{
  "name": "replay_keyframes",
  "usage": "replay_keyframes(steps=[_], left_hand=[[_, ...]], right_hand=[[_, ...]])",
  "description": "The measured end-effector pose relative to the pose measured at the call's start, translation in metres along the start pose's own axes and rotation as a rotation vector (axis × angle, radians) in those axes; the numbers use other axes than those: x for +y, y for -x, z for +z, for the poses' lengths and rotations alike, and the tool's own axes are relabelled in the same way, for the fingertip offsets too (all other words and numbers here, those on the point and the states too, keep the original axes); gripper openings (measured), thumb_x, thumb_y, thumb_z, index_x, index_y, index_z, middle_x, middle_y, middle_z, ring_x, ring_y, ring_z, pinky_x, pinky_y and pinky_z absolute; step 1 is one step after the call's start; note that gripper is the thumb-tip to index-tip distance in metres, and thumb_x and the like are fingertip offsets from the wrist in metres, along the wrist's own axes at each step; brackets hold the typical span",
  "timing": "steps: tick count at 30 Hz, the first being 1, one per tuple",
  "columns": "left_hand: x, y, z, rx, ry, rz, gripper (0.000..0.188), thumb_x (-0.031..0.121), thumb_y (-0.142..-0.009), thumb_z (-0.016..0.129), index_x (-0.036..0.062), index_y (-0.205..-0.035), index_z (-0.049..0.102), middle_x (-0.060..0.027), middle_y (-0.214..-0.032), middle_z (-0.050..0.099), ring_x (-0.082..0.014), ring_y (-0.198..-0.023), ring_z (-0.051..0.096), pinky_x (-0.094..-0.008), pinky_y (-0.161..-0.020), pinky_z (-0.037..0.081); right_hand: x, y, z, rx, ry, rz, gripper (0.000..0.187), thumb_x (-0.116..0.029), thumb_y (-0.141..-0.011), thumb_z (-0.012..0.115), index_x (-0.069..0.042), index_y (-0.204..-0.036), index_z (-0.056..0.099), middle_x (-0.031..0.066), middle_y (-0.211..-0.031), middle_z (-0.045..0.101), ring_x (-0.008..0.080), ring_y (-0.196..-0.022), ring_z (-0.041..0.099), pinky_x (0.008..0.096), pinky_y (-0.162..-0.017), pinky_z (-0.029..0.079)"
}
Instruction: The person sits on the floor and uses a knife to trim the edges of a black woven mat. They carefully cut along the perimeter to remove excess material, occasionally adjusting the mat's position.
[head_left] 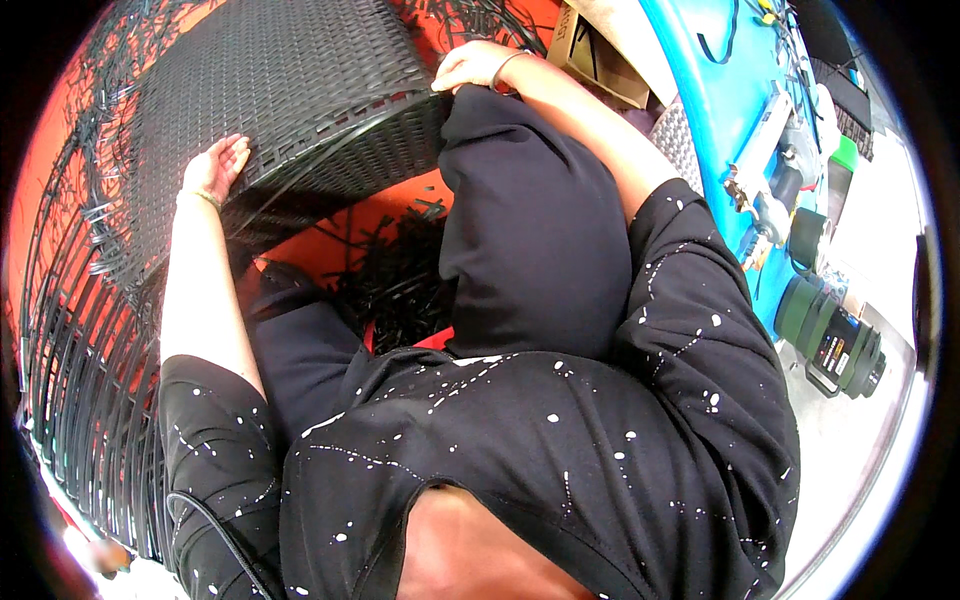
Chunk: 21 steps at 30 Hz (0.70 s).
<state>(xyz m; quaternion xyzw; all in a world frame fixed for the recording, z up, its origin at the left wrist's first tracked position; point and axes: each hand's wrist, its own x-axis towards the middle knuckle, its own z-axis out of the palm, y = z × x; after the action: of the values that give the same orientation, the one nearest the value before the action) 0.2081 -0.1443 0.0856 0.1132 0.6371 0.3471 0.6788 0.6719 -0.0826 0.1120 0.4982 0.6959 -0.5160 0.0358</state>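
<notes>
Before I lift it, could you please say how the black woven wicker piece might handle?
The black woven wicker piece probably keeps its shape, given its tight weave and squared edge. The long black strands bending loosely at its left would likely flop and might tangle.

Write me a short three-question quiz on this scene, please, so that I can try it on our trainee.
1. Multiple choice: What lies in a loose heap between the person's legs?
A) white rope
B) black strips
C) wooden blocks

2. True or false: The left hand and the right hand are both by the edge of the black woven piece.

3. Fill the gap: The blue surface is on the person's ____ side.

Key: 1. B; 2. True; 3. right
</notes>
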Motion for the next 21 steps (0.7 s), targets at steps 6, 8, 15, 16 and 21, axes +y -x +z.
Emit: replay_keyframes(steps=[6,8,15,16,21], left_hand=[[-0.009,0.006,-0.001,0.023,-0.009,0.046,0.033,0.015,-0.097,0.041,-0.0093,-0.118,0.047,-0.0199,-0.113,0.058,-0.0235,-0.097,0.06,-0.0324,-0.086,0.052],[-0.007,0.008,0.002,0.032,-0.017,0.063,0.033,0.015,-0.097,0.04,-0.0092,-0.118,0.047,-0.0198,-0.113,0.058,-0.0234,-0.097,0.06,-0.0322,-0.086,0.052],[0.018,0.03,0.017,0.1,-0.214,-0.066,0.042,0.037,-0.094,0.047,-0.0031,-0.101,0.057,-0.0086,-0.081,0.063,-0.0152,-0.07,0.061,-0.0278,-0.066,0.053],[0.04,0.054,0.032,0.094,-0.347,-0.133,0.046,0.043,-0.091,0.049,-0.0017,-0.096,0.059,-0.0066,-0.075,0.062,-0.0136,-0.065,0.059,-0.0264,-0.062,0.051],[0.085,0.157,0.133,0.012,-0.485,0.48,0.047,0.052,-0.088,0.053,0.0064,-0.09,0.064,-0.0003,-0.066,0.058,-0.0086,-0.055,0.052,-0.0223,-0.053,0.042]], right_hand=[[-0.034,0.015,0.003,-0.113,-0.174,0.357,0.036,-0.039,-0.074,0.072,-0.01,-0.096,0.07,0.0023,-0.09,0.068,0.0124,-0.084,0.061,0.0277,-0.077,0.047],[-0.017,0.001,0.007,-0.112,-0.155,0.33,0.046,-0.05,-0.068,0.072,-0.014,-0.097,0.071,0.0025,-0.092,0.068,0.0143,-0.086,0.061,0.0304,-0.077,0.047],[-0.07,0.029,-0.011,0.162,-0.265,0.142,0.035,-0.038,-0.077,0.072,-0.009,-0.097,0.069,0.0026,-0.092,0.066,0.0114,-0.083,0.061,0.027,-0.07,0.048],[-0.087,0.037,-0.019,0.203,-0.26,0.062,0.035,-0.041,-0.08,0.068,-0.009,-0.095,0.068,0.0024,-0.087,0.065,0.0107,-0.076,0.061,0.0248,-0.063,0.047],[-0.226,0.11,-0.018,0.356,-0.417,-0.26,0.032,-0.037,-0.085,0.064,-0.005,-0.085,0.067,0.004,-0.072,0.064,0.011,-0.06,0.059,0.0257,-0.057,0.048]])
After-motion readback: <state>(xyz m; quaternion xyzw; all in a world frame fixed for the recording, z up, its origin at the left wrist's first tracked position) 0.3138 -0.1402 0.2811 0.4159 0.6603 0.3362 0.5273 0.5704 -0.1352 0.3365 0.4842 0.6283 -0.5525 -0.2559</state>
